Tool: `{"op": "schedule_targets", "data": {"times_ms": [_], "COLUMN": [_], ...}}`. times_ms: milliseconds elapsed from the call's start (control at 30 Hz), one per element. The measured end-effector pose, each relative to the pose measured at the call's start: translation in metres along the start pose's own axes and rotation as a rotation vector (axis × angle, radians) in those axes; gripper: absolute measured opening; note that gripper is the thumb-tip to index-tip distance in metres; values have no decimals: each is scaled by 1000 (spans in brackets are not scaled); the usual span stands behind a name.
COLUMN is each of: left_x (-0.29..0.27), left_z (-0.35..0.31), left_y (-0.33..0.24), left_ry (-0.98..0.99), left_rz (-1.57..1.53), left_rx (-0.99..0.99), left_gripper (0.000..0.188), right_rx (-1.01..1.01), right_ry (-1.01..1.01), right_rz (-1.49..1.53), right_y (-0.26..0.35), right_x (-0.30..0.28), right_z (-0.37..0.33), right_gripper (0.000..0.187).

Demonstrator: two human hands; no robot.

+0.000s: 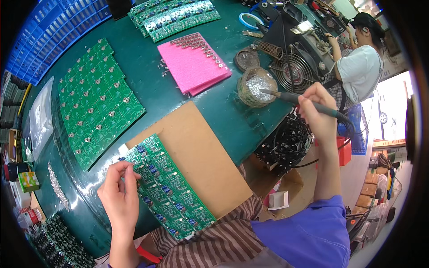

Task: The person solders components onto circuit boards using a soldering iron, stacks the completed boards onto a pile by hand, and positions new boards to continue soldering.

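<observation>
Evidently partway through: soldering iron (pixel 290 98) at the round pot (pixel 245 95), populated circuit board (pixel 173 191) beside the left hand (pixel 119 194).

Taking the circuit board as clock centre, it lies over brown cardboard (pixel 203 149); the left hand's fingers are pressed together at its ten-o'clock edge, whether on a small part I cannot tell. Toward two o'clock, the right hand (pixel 319 111) pinches the soldering iron, tip at the pot's silvery contents. Blue components (pixel 166 190) already sit in rows; unsoldered joints would be too small to spot. At eleven o'clock, a green panel (pixel 96 118) carries round metal parts; at twelve, pink foam (pixel 190 69) is only partly filled, stacked boards (pixel 181 24) beyond.
</observation>
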State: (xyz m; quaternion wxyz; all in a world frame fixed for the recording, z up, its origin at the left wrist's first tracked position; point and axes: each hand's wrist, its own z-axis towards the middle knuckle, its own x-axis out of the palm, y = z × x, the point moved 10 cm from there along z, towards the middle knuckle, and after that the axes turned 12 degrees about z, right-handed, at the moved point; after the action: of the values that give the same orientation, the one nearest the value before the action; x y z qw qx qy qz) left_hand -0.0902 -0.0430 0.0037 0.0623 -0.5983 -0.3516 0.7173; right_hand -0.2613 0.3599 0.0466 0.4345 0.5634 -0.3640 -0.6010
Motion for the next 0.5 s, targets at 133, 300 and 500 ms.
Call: {"op": "schedule_targets", "data": {"times_ms": [133, 300, 500], "left_x": [-1, -12, -16], "left_z": [8, 21, 5], "left_y": [-7, -22, -38], "left_ry": [-34, -141, -135], "left_rz": [-5, 84, 38], "left_rx": [19, 163, 314], "left_gripper": [5, 2, 7], "right_rx": [-186, -470, -455], "right_ry": [46, 240, 51], "right_rz": [-217, -531, 360], "right_y": [28, 53, 60], "right_x": [22, 48, 57], "right_z": [-6, -25, -73], "right_gripper": [11, 15, 18]}}
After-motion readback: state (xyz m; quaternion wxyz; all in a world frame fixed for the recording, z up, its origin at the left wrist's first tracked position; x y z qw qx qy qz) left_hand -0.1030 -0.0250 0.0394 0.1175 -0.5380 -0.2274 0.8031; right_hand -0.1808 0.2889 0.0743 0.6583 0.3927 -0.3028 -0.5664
